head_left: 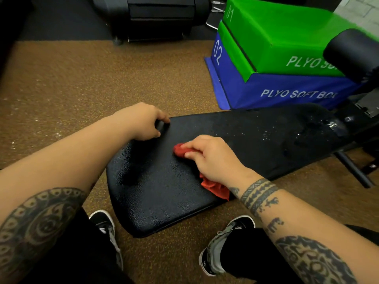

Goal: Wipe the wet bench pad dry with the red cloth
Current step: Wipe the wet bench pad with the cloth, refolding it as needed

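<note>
Listing what we are seeing, item by item.

Right hand (213, 158): we are pressing it palm-down on the red cloth (215, 186), fingers curled and closed over the bunched fabric. One end of the cloth is poking out past the fingertips (189, 154); the other end is spilling out under the wrist.

Left hand (141, 121): we are gripping the far edge of the bench pad (155, 193), fingers wrapped over the rim, just across the pad from the right hand.

Bench pad: black, textured, lying under both hands and running away to the right of the right hand. Droplets (266, 136) are glistening on the stretch beyond the right hand's knuckles; the part nearest us is looking duller, and we cannot tell whether it is dry.

Plyo boxes (276, 48): green one stacked on a blue one, standing well beyond the right hand, behind the pad.

Roller pad (352, 52): black, sitting far to the right of the right hand, in front of the boxes.

Shoes (221, 247): we are standing on the speckled brown floor (61, 89), one foot below each forearm, on either side of the pad's near end.
</note>
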`<state>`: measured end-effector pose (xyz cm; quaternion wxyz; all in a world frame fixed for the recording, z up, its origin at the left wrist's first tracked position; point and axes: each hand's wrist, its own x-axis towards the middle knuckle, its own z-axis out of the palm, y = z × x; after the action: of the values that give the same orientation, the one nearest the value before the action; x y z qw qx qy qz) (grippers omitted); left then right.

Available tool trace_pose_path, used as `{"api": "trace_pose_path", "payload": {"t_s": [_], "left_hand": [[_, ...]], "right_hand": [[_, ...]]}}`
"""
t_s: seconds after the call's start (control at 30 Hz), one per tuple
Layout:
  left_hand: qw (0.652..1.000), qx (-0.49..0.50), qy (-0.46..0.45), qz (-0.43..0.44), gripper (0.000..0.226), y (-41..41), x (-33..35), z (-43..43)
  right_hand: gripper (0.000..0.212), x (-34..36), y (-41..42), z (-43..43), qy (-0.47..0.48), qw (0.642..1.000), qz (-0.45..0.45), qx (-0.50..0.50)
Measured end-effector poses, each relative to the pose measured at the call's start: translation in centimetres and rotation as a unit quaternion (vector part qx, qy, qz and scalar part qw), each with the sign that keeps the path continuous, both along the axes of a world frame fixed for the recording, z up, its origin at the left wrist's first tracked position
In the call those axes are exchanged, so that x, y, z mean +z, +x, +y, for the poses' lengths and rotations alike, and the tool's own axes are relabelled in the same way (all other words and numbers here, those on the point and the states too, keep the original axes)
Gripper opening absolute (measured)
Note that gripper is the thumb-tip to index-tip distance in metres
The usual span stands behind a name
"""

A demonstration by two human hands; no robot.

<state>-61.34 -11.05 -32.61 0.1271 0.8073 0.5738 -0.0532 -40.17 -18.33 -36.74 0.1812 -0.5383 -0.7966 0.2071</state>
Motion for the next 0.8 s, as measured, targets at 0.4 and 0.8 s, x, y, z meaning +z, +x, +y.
{"api": "trace_pose_path", "payload": {"t_s": [0.4,0.8], "left_hand": [[1.000,0.003,0.006,0.016,0.054,-1.1,-0.2,-0.1],[0.998,-0.049,-0.012,-0.022,0.055,-0.9,-0.7,-1.7]], "right_hand": [[0.019,0.5,-0.8,0.5,-0.021,0.996,-0.021,0.087],[0.015,2.4,-0.1,-0.3,-0.122,0.980,-0.073,0.141]]}}
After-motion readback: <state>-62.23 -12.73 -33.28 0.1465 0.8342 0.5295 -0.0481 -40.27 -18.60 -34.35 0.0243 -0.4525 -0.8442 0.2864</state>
